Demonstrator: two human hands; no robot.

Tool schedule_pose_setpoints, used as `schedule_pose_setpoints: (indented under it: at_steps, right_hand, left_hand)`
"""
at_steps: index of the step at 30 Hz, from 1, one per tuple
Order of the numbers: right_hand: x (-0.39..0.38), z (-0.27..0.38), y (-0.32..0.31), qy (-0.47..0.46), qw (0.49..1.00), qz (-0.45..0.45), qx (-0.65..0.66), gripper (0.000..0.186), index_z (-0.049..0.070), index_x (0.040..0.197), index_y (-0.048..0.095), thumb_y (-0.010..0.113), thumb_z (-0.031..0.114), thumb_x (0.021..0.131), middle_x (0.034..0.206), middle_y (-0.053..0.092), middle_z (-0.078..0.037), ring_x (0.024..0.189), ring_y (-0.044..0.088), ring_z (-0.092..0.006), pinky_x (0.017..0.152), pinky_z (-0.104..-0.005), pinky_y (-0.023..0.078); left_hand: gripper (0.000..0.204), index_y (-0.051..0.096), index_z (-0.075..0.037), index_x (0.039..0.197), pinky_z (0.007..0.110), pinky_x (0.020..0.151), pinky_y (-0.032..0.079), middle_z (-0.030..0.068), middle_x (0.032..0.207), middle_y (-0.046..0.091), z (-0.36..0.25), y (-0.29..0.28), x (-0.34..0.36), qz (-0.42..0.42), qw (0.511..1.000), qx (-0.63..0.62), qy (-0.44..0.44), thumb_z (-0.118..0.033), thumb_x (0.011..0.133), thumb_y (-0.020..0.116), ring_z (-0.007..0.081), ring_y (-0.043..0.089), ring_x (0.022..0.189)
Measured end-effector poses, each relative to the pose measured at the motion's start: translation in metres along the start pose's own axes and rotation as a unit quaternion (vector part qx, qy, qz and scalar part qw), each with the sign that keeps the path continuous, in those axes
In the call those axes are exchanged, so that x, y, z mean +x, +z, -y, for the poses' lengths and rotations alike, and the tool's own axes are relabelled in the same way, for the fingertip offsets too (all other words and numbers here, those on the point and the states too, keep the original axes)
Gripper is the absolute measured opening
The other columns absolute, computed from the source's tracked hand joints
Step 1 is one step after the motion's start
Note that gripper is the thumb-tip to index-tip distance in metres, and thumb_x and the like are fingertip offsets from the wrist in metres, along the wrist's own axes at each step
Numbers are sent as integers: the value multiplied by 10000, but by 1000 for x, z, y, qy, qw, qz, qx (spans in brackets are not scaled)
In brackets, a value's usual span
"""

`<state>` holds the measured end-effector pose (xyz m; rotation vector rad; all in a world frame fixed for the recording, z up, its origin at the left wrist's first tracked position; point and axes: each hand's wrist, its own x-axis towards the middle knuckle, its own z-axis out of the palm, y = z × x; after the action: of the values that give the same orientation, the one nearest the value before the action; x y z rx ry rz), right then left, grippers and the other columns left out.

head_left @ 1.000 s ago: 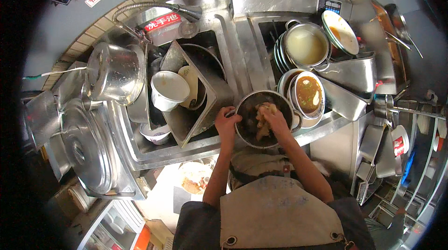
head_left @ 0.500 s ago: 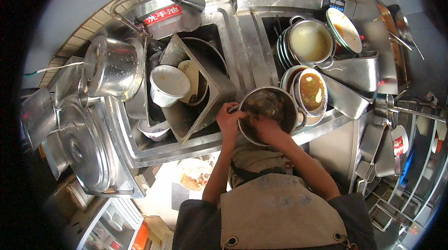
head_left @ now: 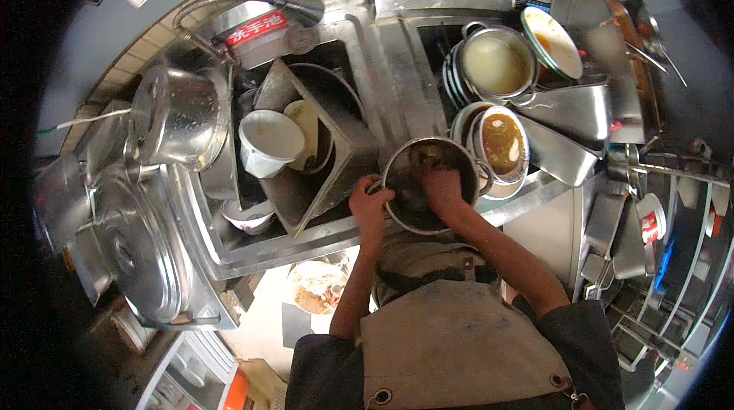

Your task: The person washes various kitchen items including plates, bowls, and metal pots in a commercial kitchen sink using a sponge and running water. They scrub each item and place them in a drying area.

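Note:
A round steel pot (head_left: 428,159) sits at the front edge of the steel sink counter (head_left: 397,66), close to my body. My left hand (head_left: 369,202) grips the pot's left rim. My right hand (head_left: 443,185) is down inside the pot, pressed against its inner wall; whether it holds a scrubber I cannot tell. Just right of the pot stands a bowl with brown soup residue (head_left: 502,142) on stacked plates.
The left basin holds a tilted steel tray (head_left: 325,142), a white bowl (head_left: 269,141) and a cream bowl. A big steel pot (head_left: 180,115) and lids lie far left. More dirty bowls and steel trays (head_left: 569,108) fill the right basin. A bin with scraps (head_left: 317,287) stands below the counter.
My right hand has shifted inside the pot, from its middle toward the near wall. My left hand stays on the rim. The view has tilted slightly.

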<state>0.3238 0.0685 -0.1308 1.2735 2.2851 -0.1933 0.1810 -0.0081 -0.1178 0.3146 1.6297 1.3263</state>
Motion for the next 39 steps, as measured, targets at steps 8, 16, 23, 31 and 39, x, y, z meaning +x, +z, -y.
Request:
schedule_pose_setpoints:
  at_steps: [8, 16, 23, 31, 39]
  right_hand:
    - [-25, 16, -11, -152, 978, 56, 133, 169, 40, 837, 636, 583, 168, 740, 754, 632, -151, 689, 625, -324, 588, -427, 503]
    - [-53, -9, -68, -136, 895, -162, 393, 254, 44, 810, 648, 600, 293, 792, 1132, 493, -261, 1018, 504, -395, 880, -410, 405]
    - [-75, -40, -88, -148, 499, -76, 850, 450, -44, 1026, 554, 633, 303, 750, 1098, 525, -157, 1067, 501, -293, 934, -381, 389]
    - [-92, -62, -110, -14, 187, -218, 958, 312, 60, 1101, 505, 525, 272, 872, 1019, 578, -71, 903, 558, -204, 804, -363, 458]
    - [-89, -80, -131, -23, 191, -219, 957, 340, 100, 1155, 472, 504, 320, 898, 874, 548, -76, 412, 426, -95, 307, -181, 350]
  left_hand:
    - [333, 596, 39, 885, 261, 537, 422, 59, 747, 588, -13, 8, 2, 21, 999, 10, 29, -105, 590, 653, 111, 526, 609]
    - [342, 569, 35, 915, 237, 520, 422, 50, 727, 580, -17, 8, -5, 83, 996, -22, -33, -98, 613, 660, 113, 526, 584]
    - [356, 513, 39, 886, 230, 677, 403, 52, 981, 456, -55, 18, -22, 181, 981, 28, 67, -83, 618, 714, 123, 477, 760]
    - [305, 558, 49, 846, 261, 759, 414, 88, 997, 504, -130, -5, -25, 122, 983, -87, 108, -118, 619, 676, 162, 516, 851]
    - [331, 535, 30, 1040, 331, 885, 406, 185, 1081, 544, -160, -57, -5, -11, 915, -59, 398, -48, 728, 617, 260, 531, 1016]
